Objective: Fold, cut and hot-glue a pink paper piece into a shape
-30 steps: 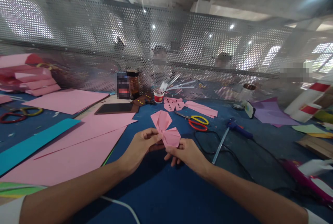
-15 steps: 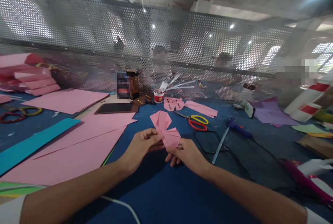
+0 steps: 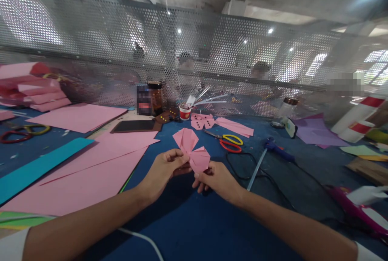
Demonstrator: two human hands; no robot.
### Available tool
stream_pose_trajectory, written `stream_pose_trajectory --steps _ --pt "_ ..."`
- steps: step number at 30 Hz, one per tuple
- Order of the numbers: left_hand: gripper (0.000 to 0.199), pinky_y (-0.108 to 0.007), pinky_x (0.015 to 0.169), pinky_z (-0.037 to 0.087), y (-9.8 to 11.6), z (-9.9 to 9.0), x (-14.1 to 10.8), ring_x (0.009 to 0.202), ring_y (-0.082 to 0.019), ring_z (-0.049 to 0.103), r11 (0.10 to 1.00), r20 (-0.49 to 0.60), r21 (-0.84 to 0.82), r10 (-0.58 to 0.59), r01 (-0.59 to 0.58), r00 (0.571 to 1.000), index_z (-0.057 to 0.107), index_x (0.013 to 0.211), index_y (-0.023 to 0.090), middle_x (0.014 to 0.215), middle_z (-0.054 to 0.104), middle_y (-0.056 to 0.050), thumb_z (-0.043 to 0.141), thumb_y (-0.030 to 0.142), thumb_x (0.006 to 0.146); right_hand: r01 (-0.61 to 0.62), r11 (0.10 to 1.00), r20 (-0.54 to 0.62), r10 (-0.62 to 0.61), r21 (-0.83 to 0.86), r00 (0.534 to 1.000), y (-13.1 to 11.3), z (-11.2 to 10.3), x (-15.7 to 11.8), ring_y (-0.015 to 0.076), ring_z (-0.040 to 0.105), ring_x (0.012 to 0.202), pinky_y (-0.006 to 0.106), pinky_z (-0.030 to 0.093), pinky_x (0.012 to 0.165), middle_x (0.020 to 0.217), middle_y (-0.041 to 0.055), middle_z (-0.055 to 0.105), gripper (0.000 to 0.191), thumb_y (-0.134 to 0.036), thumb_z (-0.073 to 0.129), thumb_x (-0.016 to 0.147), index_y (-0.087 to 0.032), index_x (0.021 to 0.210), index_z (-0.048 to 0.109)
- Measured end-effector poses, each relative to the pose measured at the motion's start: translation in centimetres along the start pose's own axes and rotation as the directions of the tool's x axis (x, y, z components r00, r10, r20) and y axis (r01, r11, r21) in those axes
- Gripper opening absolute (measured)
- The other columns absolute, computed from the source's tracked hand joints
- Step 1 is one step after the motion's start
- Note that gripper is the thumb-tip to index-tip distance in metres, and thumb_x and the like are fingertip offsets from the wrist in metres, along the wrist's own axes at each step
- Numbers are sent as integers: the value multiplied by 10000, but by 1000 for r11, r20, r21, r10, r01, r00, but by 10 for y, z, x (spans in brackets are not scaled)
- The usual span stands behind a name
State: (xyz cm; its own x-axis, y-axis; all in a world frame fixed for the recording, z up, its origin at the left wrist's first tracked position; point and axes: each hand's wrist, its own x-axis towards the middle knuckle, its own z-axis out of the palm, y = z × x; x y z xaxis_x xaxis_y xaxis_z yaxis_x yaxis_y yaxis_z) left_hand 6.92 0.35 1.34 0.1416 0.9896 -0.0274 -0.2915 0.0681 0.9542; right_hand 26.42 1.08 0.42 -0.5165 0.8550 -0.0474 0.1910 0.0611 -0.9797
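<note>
A folded pink paper bow (image 3: 194, 151) is held up over the blue table in the head view, its two fanned halves meeting at a pinched middle. My left hand (image 3: 171, 164) is closed on the bow's middle, thumb on top. At the lower edge of the right half, my right hand (image 3: 214, 178) pinches the paper between thumb and fingers. Just beyond the bow lie scissors (image 3: 232, 143) with red and yellow handles. Behind them are dotted pink paper pieces (image 3: 202, 122) and a pleated pink strip (image 3: 235, 126).
Pink sheets (image 3: 100, 172) and a teal strip (image 3: 45, 168) cover the left side. A blue glue gun (image 3: 280, 150) with its cord lies right. A red-white cup (image 3: 184, 112) and a brown jar (image 3: 155, 98) stand by the perforated metal screen (image 3: 212, 46). People are beyond the screen.
The bow has tilted slightly, its upper half shifting a little up and left. Both hands keep their hold and have barely moved.
</note>
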Motion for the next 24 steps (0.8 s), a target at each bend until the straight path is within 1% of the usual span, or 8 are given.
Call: stream_pose_trajectory --steps 3,6,9,12,14,16,20,24 --pt "218 -315 837 582 1 0 0 763 -142 653 1000 -3 -5 -2 2 1000 675 791 148 794 661 -6 796 329 775 3 1000 13 -3 9 1000 -1 0 0 130 686 577 197 498 514 778 80 759 238 -327 612 869 -114 962 660" --pt "209 -311 840 578 2 0 0 776 -144 656 1000 -12 -9 3 -3 1000 681 802 156 813 675 -8 796 328 773 15 999 27 -16 41 1000 -2 0 -1 126 693 594 203 505 541 852 83 766 272 -333 629 860 -126 1034 654" --pt "203 -316 849 574 3 -1 -1 795 -151 659 1000 -17 -3 13 -13 1000 687 816 161 839 690 -16 793 330 774 -4 998 19 2 64 1000 -3 1 0 120 688 581 199 493 534 891 82 767 324 -361 660 842 -137 1077 658" --pt "203 -323 855 572 2 0 -3 800 -155 660 1000 -2 16 9 -9 1000 691 826 160 848 693 -23 785 334 782 -15 998 4 15 68 1000 -3 2 1 118 671 551 197 478 513 822 84 763 310 -404 649 849 -120 967 691" --pt "202 -332 864 571 2 2 -4 805 -158 660 1000 7 21 5 -5 1000 689 827 159 853 692 -24 779 337 788 8 998 7 -9 61 1000 -1 2 1 116 662 542 199 479 511 788 85 758 312 -418 631 860 -114 877 700" --pt "204 -333 862 573 1 3 -5 800 -157 659 1000 2 19 -5 5 1000 687 818 161 849 690 -21 783 337 782 27 998 22 -28 52 999 0 1 2 118 662 553 204 489 520 781 87 756 328 -429 621 865 -112 840 703" --pt "218 -332 863 573 2 3 -7 792 -156 660 1000 0 17 -25 25 1000 681 802 159 835 694 -19 794 343 769 34 999 44 -36 39 998 3 -1 1 125 670 575 207 496 521 803 85 758 336 -437 617 864 -116 900 710" --pt "229 -324 858 570 5 4 -10 779 -153 663 999 0 25 -32 32 999 684 794 159 824 700 -20 804 351 756 50 998 59 -51 26 997 3 -1 0 127 677 586 209 503 529 825 80 762 320 -405 611 869 -124 993 703"
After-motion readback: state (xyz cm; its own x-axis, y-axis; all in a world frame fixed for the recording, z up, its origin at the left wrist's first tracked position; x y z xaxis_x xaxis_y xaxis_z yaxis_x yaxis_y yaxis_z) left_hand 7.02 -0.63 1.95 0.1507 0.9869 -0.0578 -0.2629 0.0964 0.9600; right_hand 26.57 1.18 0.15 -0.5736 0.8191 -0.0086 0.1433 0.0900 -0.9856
